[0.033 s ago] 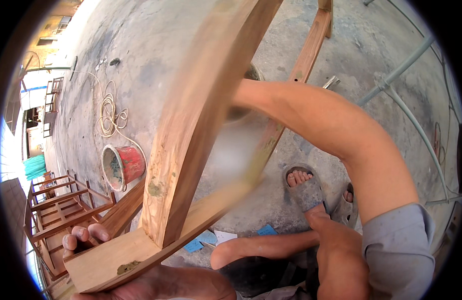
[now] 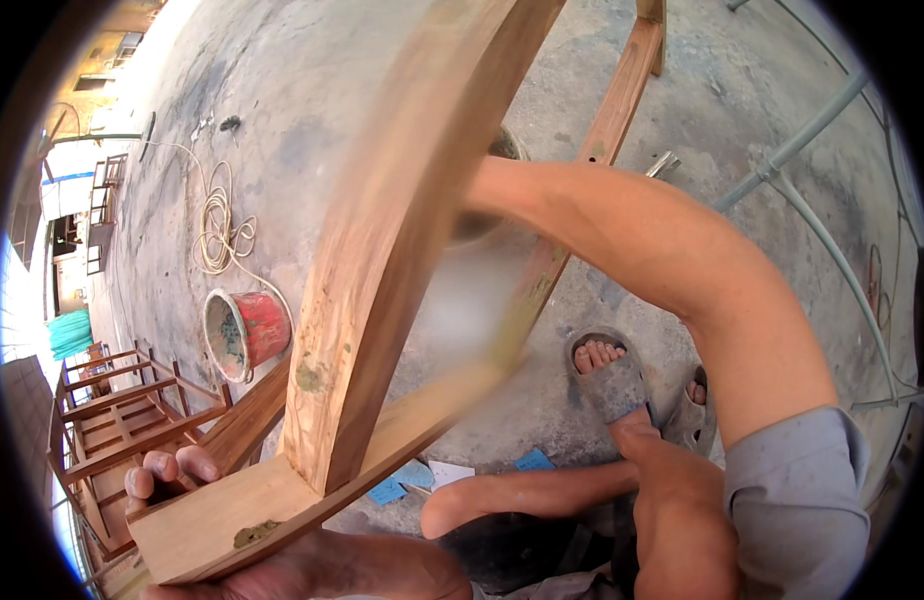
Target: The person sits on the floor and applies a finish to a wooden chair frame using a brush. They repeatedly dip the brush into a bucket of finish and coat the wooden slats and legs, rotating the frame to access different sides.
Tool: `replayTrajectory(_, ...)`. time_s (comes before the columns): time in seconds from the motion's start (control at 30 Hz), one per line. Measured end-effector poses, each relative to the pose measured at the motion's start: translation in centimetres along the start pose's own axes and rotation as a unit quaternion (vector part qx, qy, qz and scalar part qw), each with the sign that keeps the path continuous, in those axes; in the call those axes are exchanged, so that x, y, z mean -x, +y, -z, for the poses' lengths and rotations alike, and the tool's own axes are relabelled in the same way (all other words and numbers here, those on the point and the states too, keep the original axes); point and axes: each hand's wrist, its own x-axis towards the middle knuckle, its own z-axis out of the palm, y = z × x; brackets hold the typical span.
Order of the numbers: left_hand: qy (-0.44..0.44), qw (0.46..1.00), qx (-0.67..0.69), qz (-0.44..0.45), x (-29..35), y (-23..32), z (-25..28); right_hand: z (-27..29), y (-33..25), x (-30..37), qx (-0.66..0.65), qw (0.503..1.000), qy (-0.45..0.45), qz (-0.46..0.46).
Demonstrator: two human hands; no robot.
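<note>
Wooden frame spans the picture from lower left to the top edge, its near upright blurring upward. From the right, the right forearm passes behind that upright, hiding the right hand, so I cannot tell its grip. At lower left, the left hand wraps the lower board, fingers curled round its far edge. As I judge it, a hard push far from that hold could twist the frame free and drop it near the open-toed sandal right of centre. Left of centre, a red bucket holds dark greenish residue; a round vessel near upper centre is mostly hidden, contents unclear. Smallest is an olive patch on the board's end.
</note>
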Motion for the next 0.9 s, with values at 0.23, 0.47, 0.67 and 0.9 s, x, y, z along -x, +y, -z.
replayTrajectory(0.23,0.029,1.000,-0.010,-0.002,0.1,0.5,-0.6,-2.2,0.3,-1.3,0.030,0.999,0.037,0.024)
replayTrajectory(0.47,-0.021,0.999,0.026,0.016,0.1,0.3,0.3,0.2,0.9,0.7,-0.014,1.000,0.015,0.003)
replayTrajectory(0.67,-0.038,0.993,0.091,0.064,-0.4,0.7,0.6,2.8,1.7,3.9,-0.040,0.995,0.089,0.025)
replayTrajectory(0.9,-0.020,0.998,0.038,0.038,0.2,0.9,-0.1,5.9,5.7,16.7,-0.205,0.972,0.054,0.099)
